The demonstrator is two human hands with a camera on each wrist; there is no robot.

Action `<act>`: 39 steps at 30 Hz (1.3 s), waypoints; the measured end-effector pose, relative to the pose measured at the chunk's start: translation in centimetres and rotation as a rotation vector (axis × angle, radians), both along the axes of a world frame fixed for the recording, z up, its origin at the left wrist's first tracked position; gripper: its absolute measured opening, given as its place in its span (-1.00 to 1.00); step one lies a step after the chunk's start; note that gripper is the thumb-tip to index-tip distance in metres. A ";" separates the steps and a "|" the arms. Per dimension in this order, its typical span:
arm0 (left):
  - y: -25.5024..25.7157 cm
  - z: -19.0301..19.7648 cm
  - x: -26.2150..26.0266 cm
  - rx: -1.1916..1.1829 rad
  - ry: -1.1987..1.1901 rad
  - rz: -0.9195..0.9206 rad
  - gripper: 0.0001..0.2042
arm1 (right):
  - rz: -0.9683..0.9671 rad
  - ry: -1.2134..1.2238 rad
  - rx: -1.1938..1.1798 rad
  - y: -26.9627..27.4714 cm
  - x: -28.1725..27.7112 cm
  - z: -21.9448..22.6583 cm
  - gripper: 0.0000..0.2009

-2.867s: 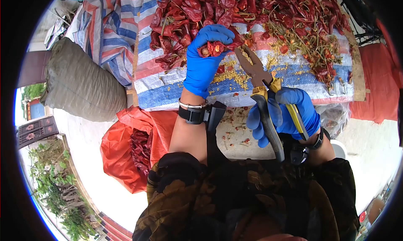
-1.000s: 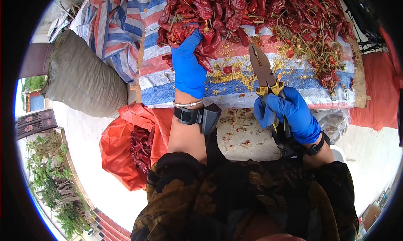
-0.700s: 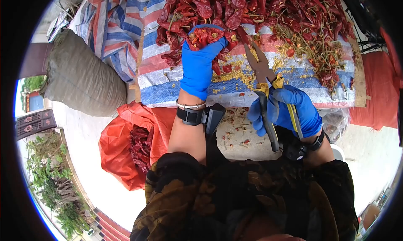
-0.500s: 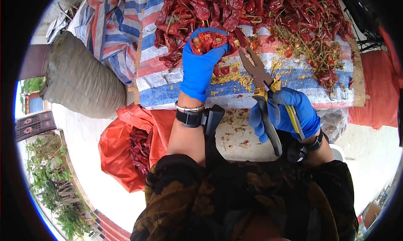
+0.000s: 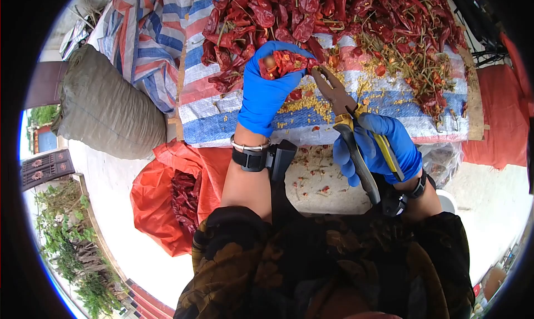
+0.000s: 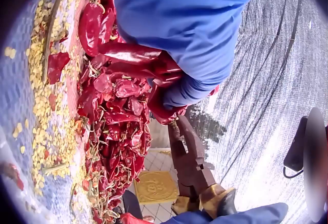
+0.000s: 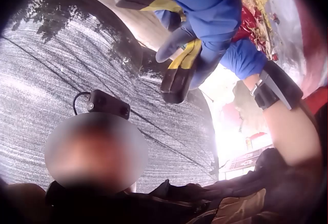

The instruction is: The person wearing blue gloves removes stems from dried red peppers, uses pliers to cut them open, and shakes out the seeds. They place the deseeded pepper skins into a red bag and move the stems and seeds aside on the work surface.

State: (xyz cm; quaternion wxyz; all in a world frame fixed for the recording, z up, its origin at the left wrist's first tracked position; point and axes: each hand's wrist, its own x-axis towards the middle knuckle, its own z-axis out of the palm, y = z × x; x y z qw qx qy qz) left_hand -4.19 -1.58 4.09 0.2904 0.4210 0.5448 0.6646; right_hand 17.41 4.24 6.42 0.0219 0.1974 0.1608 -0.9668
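In the head view my blue-gloved left hand [image 5: 261, 96] grips a bunch of dried red chili peppers [image 5: 289, 62] over the striped sheet, fingers curled round them. My gloved right hand [image 5: 392, 144] holds rusty combination pliers [image 5: 340, 98] by their yellow-and-black handles, which stand spread. The pliers' jaws are parted, their tips right at a pepper's stem end. From the left wrist, the pliers [image 6: 192, 165] reach up to a stem below the left thumb. The right wrist view shows the right hand [image 7: 212, 16] around the handles; the pliers' head is hidden there.
A large heap of dried chilies [image 5: 384, 13] covers the far side of the striped sheet [image 5: 208, 130]. Loose seeds [image 5: 308, 107] and a pile of stems [image 5: 431, 77] lie nearer. An orange-red bag [image 5: 153, 208] of chilies and a full grey-green sack [image 5: 108, 107] stand at left.
My left hand has turned up from the heap's edge with a bunch of chilies and moved slightly right. The pliers, shut a second ago, have opened and come to a pepper's stem end.
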 end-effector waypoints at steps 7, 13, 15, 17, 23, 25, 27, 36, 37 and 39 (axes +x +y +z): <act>-0.1 0.2 -0.1 -0.016 0.029 0.012 -0.73 | -0.133 -0.093 0.203 -1.8 -1.1 1.1 -0.56; -0.1 0.4 0.3 -0.032 -0.049 0.064 -0.76 | -0.125 -0.116 0.349 -1.9 -1.4 0.4 -0.56; 0.2 -0.2 0.3 -0.088 -0.271 0.142 -0.78 | -0.129 -0.107 0.344 -2.0 -1.3 0.4 -0.56; 0.2 -0.6 -0.1 -0.054 -0.218 0.153 -0.78 | -0.131 -0.097 0.342 -2.2 -1.3 0.8 -0.56; -0.3 -0.4 -2.8 0.165 -0.542 0.248 -0.76 | -0.111 -0.020 0.307 -1.3 -0.3 0.9 -0.61; 0.4 -1.0 -1.9 0.180 -0.297 0.293 -0.77 | -0.113 -0.047 0.393 -1.4 -0.6 1.5 -0.62; 0.1 -1.6 -1.7 0.141 -0.204 0.243 -0.77 | -0.114 -0.011 0.358 -1.2 -0.7 1.6 -0.62; -0.4 -1.8 -3.1 0.030 -0.675 0.329 -0.85 | -0.312 -0.984 1.888 6.8 4.5 1.4 -0.72; -0.6 -1.9 -3.2 0.146 -0.752 0.250 -0.78 | -0.309 -1.144 2.051 7.7 5.5 1.6 -0.71; -0.6 -1.7 -3.6 0.193 -0.729 0.319 -0.81 | -0.372 -1.210 2.047 9.4 7.4 1.4 -0.70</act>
